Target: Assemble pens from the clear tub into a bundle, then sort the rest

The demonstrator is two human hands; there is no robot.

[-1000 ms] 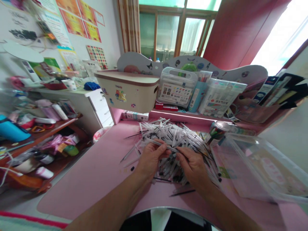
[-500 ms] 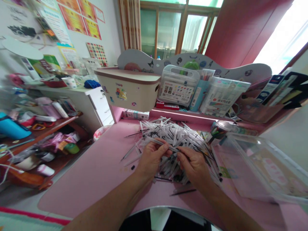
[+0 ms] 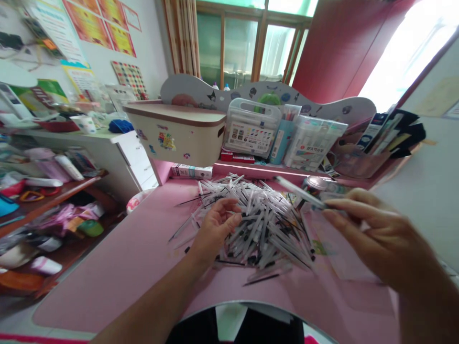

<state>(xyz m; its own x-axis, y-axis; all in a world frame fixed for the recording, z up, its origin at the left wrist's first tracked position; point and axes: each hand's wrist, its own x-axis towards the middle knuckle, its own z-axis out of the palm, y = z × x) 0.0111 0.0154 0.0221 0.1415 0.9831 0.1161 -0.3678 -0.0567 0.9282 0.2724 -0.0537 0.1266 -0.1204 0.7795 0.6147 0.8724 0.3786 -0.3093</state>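
Note:
A large heap of white and clear pen barrels, dark thin refills and black caps (image 3: 256, 217) lies on the pink desk (image 3: 143, 267). My left hand (image 3: 217, 227) is over the heap's left side, its fingers loosely curled and apart from the thumb, with nothing visible between them. Off to the right of the heap, my right hand (image 3: 376, 239) is raised and pinches one end of a slim white pen (image 3: 301, 191). The pen points up and left, its far end dark and blurred. A few loose pieces lie at the heap's near edge.
A lidded cream bin (image 3: 175, 138), clear marker cases (image 3: 251, 129) and a pen holder (image 3: 362, 160) stand on the shelf behind the heap. A metal-topped can (image 3: 315, 184) is at the back right. A cluttered shelf (image 3: 68, 191) stands to the left.
My hands have come apart. The right has moved right and up with the pen, while the left has loosened and stays over the heap. The view has turned slightly to the right.

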